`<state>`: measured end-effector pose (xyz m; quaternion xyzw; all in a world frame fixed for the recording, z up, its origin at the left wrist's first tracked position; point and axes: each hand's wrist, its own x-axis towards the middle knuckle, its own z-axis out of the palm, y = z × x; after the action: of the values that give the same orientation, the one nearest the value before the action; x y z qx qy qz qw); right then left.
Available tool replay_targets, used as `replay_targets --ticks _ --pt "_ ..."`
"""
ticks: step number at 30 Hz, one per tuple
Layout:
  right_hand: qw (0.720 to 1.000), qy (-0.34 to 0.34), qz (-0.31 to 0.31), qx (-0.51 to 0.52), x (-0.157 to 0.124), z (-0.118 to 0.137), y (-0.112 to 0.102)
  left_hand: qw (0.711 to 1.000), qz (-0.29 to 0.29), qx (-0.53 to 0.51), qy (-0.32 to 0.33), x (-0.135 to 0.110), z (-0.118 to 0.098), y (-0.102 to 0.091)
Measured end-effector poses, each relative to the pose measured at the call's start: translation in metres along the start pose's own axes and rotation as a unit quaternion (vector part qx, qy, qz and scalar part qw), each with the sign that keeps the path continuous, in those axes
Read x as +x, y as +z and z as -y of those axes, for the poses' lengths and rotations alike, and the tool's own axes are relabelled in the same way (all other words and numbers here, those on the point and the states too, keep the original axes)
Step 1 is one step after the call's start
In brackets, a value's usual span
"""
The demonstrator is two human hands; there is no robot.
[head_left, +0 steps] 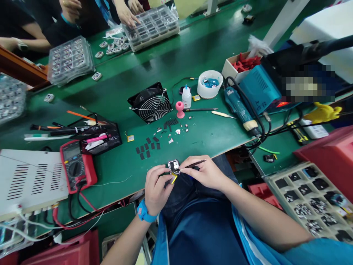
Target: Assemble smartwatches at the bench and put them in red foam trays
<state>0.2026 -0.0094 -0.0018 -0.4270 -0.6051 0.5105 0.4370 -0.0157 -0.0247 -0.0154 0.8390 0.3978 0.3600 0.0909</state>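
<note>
My left hand point(156, 189) pinches a small rounded-square watch case point(173, 164) by its left side, just past the table's front edge. The case lies open and shows dark and white parts inside. A yellow battery point(174, 179) sticks out at its lower side, by my left fingertips. My right hand point(205, 175) is closed on a slim dark tool point(198, 163), like tweezers, its tip at the right side of the case. Fingers partly hide the tip. Small black pads point(148, 147) lie on the green table beyond my left hand.
A black fan point(151, 103), a glue bottle point(186, 97) and a white bowl point(210, 84) stand ahead. On the left are a red multimeter point(75, 165) and a pen holder point(110, 134); on the right, a blue hand tool point(238, 105) with cables. Co-workers' hands point(127, 15) touch trays opposite.
</note>
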Motion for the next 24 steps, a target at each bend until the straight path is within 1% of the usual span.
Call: replay_targets --ticks 5,9,11,14,16,18,20,22,23,24 --pt "1.0 0.012 0.002 0.025 0.0 -0.001 -0.004 0.998 0.062 0.001 0.001 0.002 0.001 -0.004" --pt "0.994 0.059 -0.044 0.076 0.002 -0.003 -0.004 0.995 0.102 0.022 0.005 0.008 0.003 -0.009" --pt "0.991 0.073 -0.064 0.096 0.003 -0.004 -0.002 0.993 0.114 0.034 0.022 0.011 0.003 -0.011" --pt "0.992 0.069 -0.074 0.081 0.004 -0.003 0.002 0.991 0.122 0.044 0.04 0.012 0.001 -0.012" --pt "0.992 0.069 -0.079 0.067 0.005 -0.003 0.005 0.99 0.126 0.052 0.034 0.012 -0.001 -0.012" --pt "0.99 0.08 -0.085 0.079 0.005 -0.004 0.006 0.99 0.132 0.054 0.022 0.012 -0.003 -0.014" --pt "0.983 0.106 -0.095 0.116 0.007 -0.005 0.002 0.989 0.144 0.04 0.006 0.013 -0.005 -0.019" --pt "0.977 0.139 -0.104 0.123 0.011 -0.005 -0.009 0.987 0.161 0.006 -0.012 0.016 -0.005 -0.024" --pt "0.979 0.15 -0.101 0.098 0.014 -0.004 -0.016 0.985 0.17 -0.016 -0.024 0.018 -0.004 -0.026" --pt "0.983 0.153 -0.088 0.05 0.017 -0.002 -0.024 0.983 0.175 -0.038 -0.038 0.019 -0.003 -0.028"
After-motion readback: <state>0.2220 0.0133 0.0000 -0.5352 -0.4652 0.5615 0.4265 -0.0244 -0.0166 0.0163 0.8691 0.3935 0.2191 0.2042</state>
